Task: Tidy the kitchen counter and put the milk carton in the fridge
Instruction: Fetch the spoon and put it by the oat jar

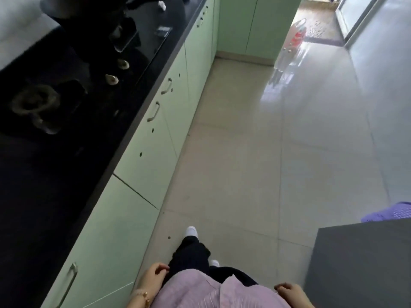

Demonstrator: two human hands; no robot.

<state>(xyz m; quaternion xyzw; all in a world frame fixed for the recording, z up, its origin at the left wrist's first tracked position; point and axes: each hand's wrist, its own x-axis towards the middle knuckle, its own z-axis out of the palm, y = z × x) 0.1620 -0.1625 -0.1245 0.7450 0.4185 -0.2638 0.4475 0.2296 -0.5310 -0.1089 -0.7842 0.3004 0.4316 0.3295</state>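
Left hand [153,277]: loosely curled, empty, beside the hip.
Right hand [289,292]: loosely curled, empty.
Glossy black stone tabletop [66,163]: left of both hands.

a purple cloth [391,213] lies just beyond a grey cabinet top [360,263]; a plastic bag [297,33] sits on the floor well beyond it.

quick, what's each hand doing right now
Left hand: empty, fingers loosely curled, at the hip.
Right hand: empty, fingers loosely curled, at the side.
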